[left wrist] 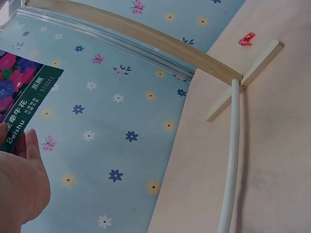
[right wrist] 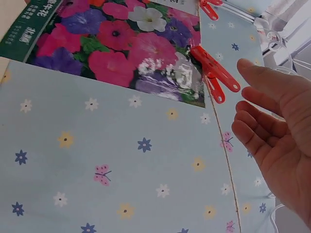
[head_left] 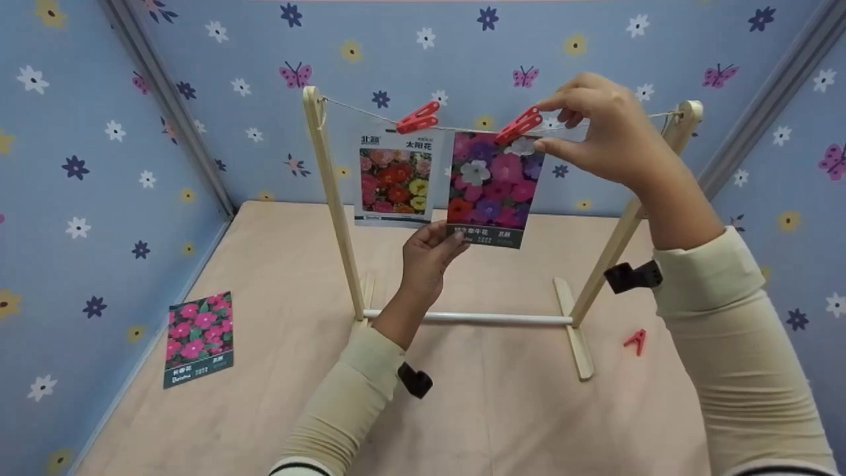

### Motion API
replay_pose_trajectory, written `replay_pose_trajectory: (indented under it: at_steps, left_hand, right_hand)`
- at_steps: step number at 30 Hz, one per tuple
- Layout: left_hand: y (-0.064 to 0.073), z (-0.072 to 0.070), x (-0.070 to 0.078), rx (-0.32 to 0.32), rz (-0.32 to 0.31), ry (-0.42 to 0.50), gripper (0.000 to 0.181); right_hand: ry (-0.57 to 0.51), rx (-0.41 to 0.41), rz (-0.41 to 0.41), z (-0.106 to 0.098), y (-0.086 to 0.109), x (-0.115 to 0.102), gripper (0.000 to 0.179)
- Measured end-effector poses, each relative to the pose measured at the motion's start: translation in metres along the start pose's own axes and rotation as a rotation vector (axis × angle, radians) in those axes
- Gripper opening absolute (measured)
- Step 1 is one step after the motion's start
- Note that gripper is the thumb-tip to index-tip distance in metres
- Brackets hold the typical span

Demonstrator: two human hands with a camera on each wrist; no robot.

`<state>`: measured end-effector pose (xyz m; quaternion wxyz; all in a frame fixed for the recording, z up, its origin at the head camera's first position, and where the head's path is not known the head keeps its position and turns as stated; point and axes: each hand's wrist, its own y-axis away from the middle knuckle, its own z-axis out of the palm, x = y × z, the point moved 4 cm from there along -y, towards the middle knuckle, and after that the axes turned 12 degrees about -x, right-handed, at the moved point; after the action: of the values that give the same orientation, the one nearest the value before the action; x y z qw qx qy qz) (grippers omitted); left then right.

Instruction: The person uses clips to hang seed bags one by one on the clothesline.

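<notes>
Flower card (head_left: 492, 192) hangs before blue patterned walls (head_left: 462, 66) above pale surface (head_left: 502, 396); left hand (head_left: 426, 261) pinches it, right hand (head_left: 605, 129) released.

A pale peach table (head_left: 502, 390) carries a pink-flowered packet (head_left: 199, 338), lying flat, left of and lower than the left hand (head_left: 429, 261). A wooden stand (head_left: 337, 211) rests its feet (head_left: 581, 354) either side of that hand; a red clothespin (head_left: 637, 341) lies below the right hand (head_left: 611, 135).

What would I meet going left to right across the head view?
The flat-lying pink-flower packet → left wooden post → white-bordered flower packet → mixed pink-and-purple flower packet → loose red clothespin.
</notes>
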<state>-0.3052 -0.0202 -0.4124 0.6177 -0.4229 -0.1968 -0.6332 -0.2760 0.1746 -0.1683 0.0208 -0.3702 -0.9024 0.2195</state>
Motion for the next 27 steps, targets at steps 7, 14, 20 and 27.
replay_pose_trajectory:
  at_steps: [7,14,20,27]
  left_hand:
    - [0.004,-0.005,-0.003,0.02,-0.058,-0.027,0.019]
    - [0.007,-0.015,-0.007,0.042,-0.104,-0.027,0.02]
    - [0.014,-0.021,-0.006,0.035,-0.113,-0.044,0.02]
    - [0.023,-0.026,0.003,0.023,-0.127,-0.086,0.016]
  right_hand:
    - [-0.001,0.113,-0.062,0.007,0.012,0.005,0.035]
    - [-0.021,0.186,-0.065,0.009,0.025,0.009,0.036]
    - [-0.025,0.195,-0.088,0.019,0.037,0.008,0.039]
    - [-0.099,0.245,-0.053,0.032,0.055,0.011,0.041]
